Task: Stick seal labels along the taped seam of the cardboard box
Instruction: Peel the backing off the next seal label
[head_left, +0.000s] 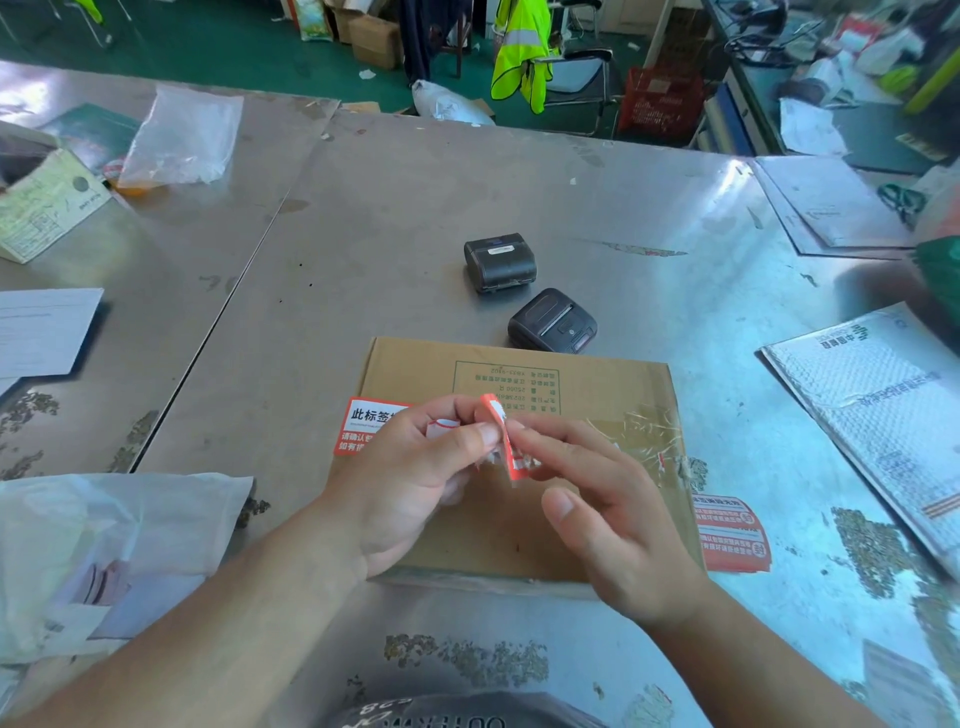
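Note:
A flat cardboard box (467, 535) lies on the metal table in front of me, with clear tape (644, 431) across its right side. One red seal label (363, 423) is stuck over the box's left edge. Both hands hover over the box's middle and pinch a folded red-and-white seal label (501, 436) between them. My left hand (410, 478) grips it with thumb and fingers on the left. My right hand (602, 499) holds its right edge with the fingertips. A sheet of red seal labels (732, 535) lies on the table by the box's right side.
Two black portable printers (500, 261) (552, 320) stand just beyond the box. A white padded mailer (878, 415) lies at right, a clear plastic bag (98, 551) at near left, papers (41, 332) and another bag (182, 137) at far left.

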